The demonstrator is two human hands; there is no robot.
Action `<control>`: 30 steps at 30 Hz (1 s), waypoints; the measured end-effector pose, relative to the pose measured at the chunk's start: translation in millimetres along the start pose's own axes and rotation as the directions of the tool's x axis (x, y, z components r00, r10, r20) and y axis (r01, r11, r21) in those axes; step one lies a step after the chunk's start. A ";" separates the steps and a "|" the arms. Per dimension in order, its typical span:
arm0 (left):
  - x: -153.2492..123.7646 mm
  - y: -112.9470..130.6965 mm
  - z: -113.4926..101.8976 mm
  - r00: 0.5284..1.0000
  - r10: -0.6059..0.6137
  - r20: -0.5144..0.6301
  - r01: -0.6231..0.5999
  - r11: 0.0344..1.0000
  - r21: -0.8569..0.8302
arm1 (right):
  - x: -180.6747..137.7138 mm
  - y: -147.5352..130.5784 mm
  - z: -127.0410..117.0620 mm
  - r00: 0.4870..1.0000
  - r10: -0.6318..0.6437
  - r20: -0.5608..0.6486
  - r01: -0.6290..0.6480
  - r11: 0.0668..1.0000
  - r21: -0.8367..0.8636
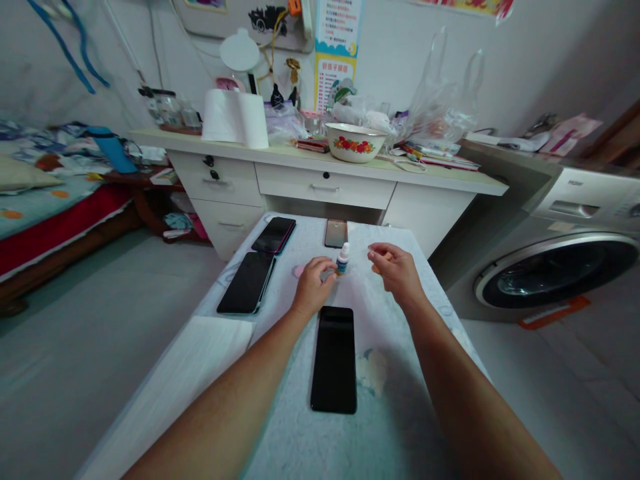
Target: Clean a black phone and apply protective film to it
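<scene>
Two bare hands out in front of you, both over the table. Your left hand (pixel 314 283) has its fingers curved, thumb and fingertips narrow at the left side of a small bottle (pixel 343 260); can't tell if they grip it or just sit beside it. Your right hand (pixel 397 272) is well off to the bottle's right, thumb and forefinger tips brought close together, other fingers curled; whatever may be between the tips is too small to make out.

Bottle: on the table beyond the near phone, long axis upright with a slight lean to the right in view, white cap end up, blue label below. Near phone (pixel 334 360): flat between your forearms, dark screen up, long axis running straight away from you, one short edge facing you.

Further out, left side: a dark phone (pixel 247 283) and another phone (pixel 274 235) just beyond it, both lengthwise, far ends angled right. Far side, past the bottle: a smaller phone (pixel 336 233), also pointing away. All on a patterned pale table (pixel 387 427).

Behind: white desk (pixel 295 157) with a floral bowl (pixel 356 145) and paper rolls (pixel 235 120); washing machine (pixel 555 230) right, bed (pixel 50 223) left.
</scene>
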State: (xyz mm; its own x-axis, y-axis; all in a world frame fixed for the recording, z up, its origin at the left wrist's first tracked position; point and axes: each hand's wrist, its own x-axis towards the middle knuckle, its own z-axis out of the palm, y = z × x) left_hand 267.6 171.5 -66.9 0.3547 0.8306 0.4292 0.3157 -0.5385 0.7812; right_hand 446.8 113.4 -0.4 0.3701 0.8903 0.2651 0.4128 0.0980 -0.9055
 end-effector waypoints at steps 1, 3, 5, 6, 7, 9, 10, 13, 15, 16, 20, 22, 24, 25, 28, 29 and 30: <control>0.8 1.4 -0.7 0.999 0.038 -0.024 -0.037 0.998 0.054 | 5.7 -5.8 3.9 1.000 -0.028 -0.008 0.029 0.999 0.025; 2.2 3.4 -1.2 0.995 0.097 -0.035 -0.091 0.986 0.140 | 17.1 -12.4 11.6 0.996 -0.088 0.006 0.088 0.996 0.022; 3.6 4.3 -0.9 0.989 0.149 -0.003 -0.146 0.971 0.191 | 27.0 -13.2 18.0 0.989 -0.141 0.042 0.143 0.989 -0.048; 4.5 4.5 -0.4 0.985 0.170 0.023 -0.171 0.964 0.203 | 31.0 -12.2 20.3 0.985 -0.163 0.056 0.168 0.981 -0.102; 5.5 4.5 0.3 0.981 0.185 0.052 -0.192 0.960 0.206 | 34.1 -10.9 22.0 0.981 -0.180 0.067 0.189 0.969 -0.157; 7.8 4.6 2.0 0.974 0.201 0.101 -0.218 0.956 0.196 | 38.2 -8.5 23.5 0.974 -0.208 0.091 0.225 0.939 -0.259; 8.9 4.6 3.1 0.971 0.206 0.119 -0.225 0.956 0.186 | 39.3 -7.7 23.6 0.970 -0.220 0.106 0.242 0.922 -0.301; 11.5 4.3 6.6 0.964 0.214 0.157 -0.237 0.961 0.144 | 40.4 -7.7 23.0 0.953 -0.253 0.166 0.300 0.866 -0.401; 12.0 3.5 8.5 0.959 0.216 0.183 -0.238 0.965 0.112 | 40.6 -9.2 22.8 0.941 -0.267 0.207 0.334 0.823 -0.460; 11.9 3.1 9.1 0.957 0.215 0.193 -0.236 0.967 0.096 | 40.8 -10.2 22.8 0.936 -0.269 0.227 0.348 0.801 -0.487; 10.8 2.7 9.3 0.952 0.226 0.207 -0.239 0.970 0.041 | 42.2 -15.2 23.3 0.920 -0.258 0.296 0.386 0.732 -0.562; 10.5 3.6 8.4 0.950 0.230 0.211 -0.242 0.970 0.033 | 42.5 -17.7 24.0 0.914 -0.255 0.317 0.400 0.703 -0.588; 10.3 5.0 7.3 0.952 0.221 0.213 -0.235 0.971 0.040 | 41.9 -20.5 24.9 0.908 -0.251 0.335 0.412 0.674 -0.613; 10.3 5.6 6.8 0.953 0.218 0.213 -0.231 0.972 0.041 | 41.4 -21.9 25.3 0.907 -0.246 0.342 0.415 0.665 -0.621; 10.3 6.2 6.0 0.951 0.223 0.212 -0.234 0.972 0.027 | 39.7 -25.8 26.0 0.906 -0.229 0.356 0.414 0.656 -0.631; 10.2 5.9 6.0 0.951 0.224 0.214 -0.234 0.972 0.023 | 39.4 -26.9 26.2 0.907 -0.222 0.359 0.411 0.657 -0.632; 10.1 5.4 6.0 0.951 0.220 0.217 -0.230 0.973 0.022 | 39.4 -27.8 26.5 0.907 -0.215 0.363 0.409 0.656 -0.634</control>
State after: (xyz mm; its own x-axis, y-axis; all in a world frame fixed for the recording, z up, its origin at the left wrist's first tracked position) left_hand 278.2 176.2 -61.1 0.5977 0.6408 0.4819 0.2445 -0.7181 0.6516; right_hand 427.8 157.5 26.4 -0.0553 0.9477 0.3144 0.9500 0.1468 -0.2754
